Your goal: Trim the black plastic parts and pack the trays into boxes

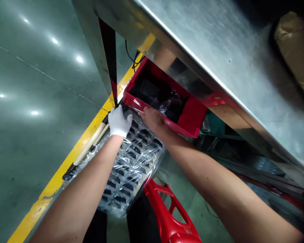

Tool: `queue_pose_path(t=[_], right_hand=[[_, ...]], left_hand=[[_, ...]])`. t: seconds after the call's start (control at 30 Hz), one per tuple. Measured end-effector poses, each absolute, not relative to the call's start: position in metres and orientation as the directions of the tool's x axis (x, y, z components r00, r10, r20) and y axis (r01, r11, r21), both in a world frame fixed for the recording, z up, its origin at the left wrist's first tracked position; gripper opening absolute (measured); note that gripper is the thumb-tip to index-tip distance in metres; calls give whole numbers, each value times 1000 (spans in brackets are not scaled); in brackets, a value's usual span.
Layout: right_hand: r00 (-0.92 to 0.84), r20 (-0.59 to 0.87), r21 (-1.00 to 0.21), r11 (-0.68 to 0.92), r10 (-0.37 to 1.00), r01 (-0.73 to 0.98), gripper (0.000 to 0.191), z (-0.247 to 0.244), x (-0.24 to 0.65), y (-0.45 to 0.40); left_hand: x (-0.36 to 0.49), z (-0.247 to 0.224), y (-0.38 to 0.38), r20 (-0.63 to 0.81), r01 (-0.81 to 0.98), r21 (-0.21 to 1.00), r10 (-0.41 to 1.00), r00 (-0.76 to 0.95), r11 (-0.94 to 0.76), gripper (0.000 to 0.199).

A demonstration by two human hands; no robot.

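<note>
My left hand (119,122), in a white glove, rests at the far end of a clear plastic-wrapped tray (131,158). Its thumb is apart from the fingers. Rows of dark curved pieces show through the shiny wrap. Bare, my right hand (153,118) is closed beside the near wall of a red bin (177,126), over the tray's far right corner. A thin white stick (138,110) juts left from its fingertips. Inside the bin lie dark things and crumpled clear plastic, too shadowed to make out.
A metal table (218,67) overhangs the bin on the right. Left of the tray lie pale-handled poles (90,143) along a yellow floor line (53,182). A red plastic stool (172,216) stands near my legs. Black cables (134,60) hang behind the bin.
</note>
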State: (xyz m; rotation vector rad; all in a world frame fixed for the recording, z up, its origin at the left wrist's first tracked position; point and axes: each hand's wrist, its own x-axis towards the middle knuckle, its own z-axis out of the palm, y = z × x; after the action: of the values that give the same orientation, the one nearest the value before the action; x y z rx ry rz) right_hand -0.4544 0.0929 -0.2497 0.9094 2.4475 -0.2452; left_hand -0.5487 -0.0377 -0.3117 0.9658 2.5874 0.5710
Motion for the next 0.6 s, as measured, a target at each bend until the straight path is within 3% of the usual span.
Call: queue_pose_path(t=[0.1, 0.17, 0.4, 0.6], right_hand=[[-660, -479, -7, 749, 579, 662, 42, -258, -455, 91], [-673, -470, -10, 760, 570, 650, 40, -263, -454, 90], [-711, -456, 1, 800, 534, 600, 37, -271, -456, 85], [-727, -447, 6, 814, 521, 581, 37, -267, -464, 82]], left_hand=[[-565, -328, -18, -310, 490, 457, 650, -694, 742, 45], [-563, -335, -15, -339, 493, 449, 652, -678, 746, 39], [-547, -346, -26, -219, 564, 363, 656, -722, 742, 46], [-548, -347, -27, -221, 606, 335, 686, -694, 721, 47]])
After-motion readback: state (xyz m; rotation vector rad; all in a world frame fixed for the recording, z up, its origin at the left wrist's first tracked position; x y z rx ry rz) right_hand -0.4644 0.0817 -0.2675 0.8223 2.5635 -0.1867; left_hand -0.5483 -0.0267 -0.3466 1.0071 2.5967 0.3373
